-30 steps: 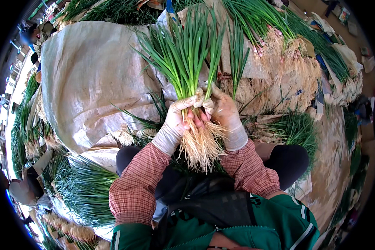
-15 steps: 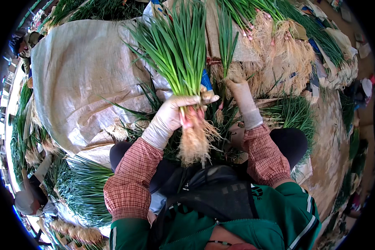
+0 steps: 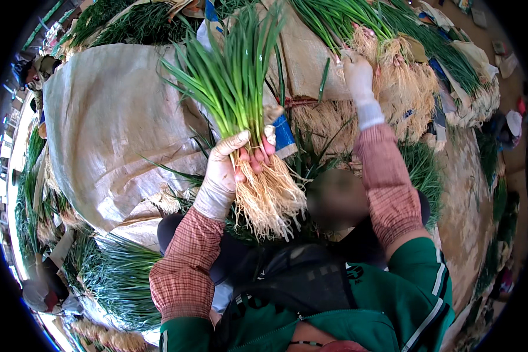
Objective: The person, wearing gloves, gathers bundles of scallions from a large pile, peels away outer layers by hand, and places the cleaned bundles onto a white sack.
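Observation:
My left hand (image 3: 218, 176), in a pale glove, is closed round a bunch of green garlic (image 3: 240, 88). The leaves point up and away from me. Pink bulbs (image 3: 257, 158) show below the fingers, and long pale roots (image 3: 270, 199) hang under them. Further off to the right, my right hand (image 3: 358, 75), also gloved, is at the bulb end of a pile of green garlic (image 3: 340, 26). Its fingertips touch or nearly touch the pale stems there. They are too unclear to show whether they grip a plant.
A pale woven sheet (image 3: 117, 129) covers a heap on the left. More green garlic lies by my left side (image 3: 120, 276) and right side (image 3: 419, 176). A thick mat of roots (image 3: 413, 94) hangs off the far right pile. Other people (image 3: 44, 287) are at the left edge.
My right hand has moved away and to the right, from a single stalk to the pile. My left hand has shifted left and turned the bunch, so more bulbs and roots show.

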{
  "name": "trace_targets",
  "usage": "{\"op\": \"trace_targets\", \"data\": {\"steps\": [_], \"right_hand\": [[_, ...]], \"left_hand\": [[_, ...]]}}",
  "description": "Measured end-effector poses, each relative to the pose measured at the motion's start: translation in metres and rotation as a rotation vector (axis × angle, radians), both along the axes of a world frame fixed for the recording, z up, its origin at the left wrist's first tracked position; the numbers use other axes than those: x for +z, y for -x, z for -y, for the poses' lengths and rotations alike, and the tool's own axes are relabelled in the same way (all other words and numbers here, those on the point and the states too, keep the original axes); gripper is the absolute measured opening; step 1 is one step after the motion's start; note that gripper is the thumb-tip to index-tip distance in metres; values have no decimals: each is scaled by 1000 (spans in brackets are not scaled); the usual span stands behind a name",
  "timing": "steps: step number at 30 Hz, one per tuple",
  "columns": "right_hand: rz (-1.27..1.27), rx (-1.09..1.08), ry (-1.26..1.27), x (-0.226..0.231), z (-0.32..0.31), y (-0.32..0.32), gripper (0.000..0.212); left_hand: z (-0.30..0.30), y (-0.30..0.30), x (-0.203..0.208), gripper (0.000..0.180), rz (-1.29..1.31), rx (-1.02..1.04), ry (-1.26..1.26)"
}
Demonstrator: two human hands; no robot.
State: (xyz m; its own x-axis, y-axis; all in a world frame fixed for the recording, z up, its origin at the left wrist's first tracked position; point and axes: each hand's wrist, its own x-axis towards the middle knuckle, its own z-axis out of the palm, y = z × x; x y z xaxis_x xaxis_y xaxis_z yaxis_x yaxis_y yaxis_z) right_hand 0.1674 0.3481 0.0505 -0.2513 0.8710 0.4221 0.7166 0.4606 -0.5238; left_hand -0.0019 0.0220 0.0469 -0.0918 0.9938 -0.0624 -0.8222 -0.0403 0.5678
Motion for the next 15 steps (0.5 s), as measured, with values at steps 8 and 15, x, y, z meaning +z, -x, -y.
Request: {"op": "trace_targets", "data": {"steps": [8,15], "right_hand": [[-28,398,7,-13,112,6,23],[-901,527,1129,-26,177,19,24]], "left_hand": [[-16,4,-8,39,-52,-109,14],[-34,-18,-16,32,-4,-22,150]]}}
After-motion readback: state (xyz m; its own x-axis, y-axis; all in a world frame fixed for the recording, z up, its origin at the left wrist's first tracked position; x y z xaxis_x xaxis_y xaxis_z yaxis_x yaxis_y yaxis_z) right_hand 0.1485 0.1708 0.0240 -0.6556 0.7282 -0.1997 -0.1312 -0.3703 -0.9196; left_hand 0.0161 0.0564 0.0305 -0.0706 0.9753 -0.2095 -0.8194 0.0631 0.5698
